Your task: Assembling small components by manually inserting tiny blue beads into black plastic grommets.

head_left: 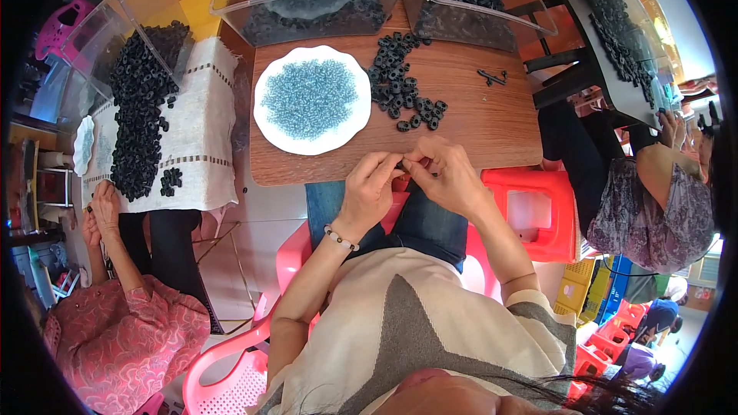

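Observation:
My left hand [372,186] and my right hand [447,175] meet at the near edge of the brown table [461,127]. Their fingertips pinch together on a small black part [400,165], mostly hidden by the fingers. It resembles the loose black parts with round holes [396,81] scattered on the table just beyond. Left of these stands a white scalloped plate [311,147], heaped with tiny pale-blue translucent pieces [311,98] that look like beads or small rings. Thin black scraps [492,77] lie farther right on the tabletop.
Clear plastic bins [307,27] [480,27] of black parts line the table's far side. At left, a co-worker's hands [104,211] work by a cloth-covered table [204,107] with a black heap. Another person sits right, past a red stool [530,211]. A pink chair [231,384] surrounds me.

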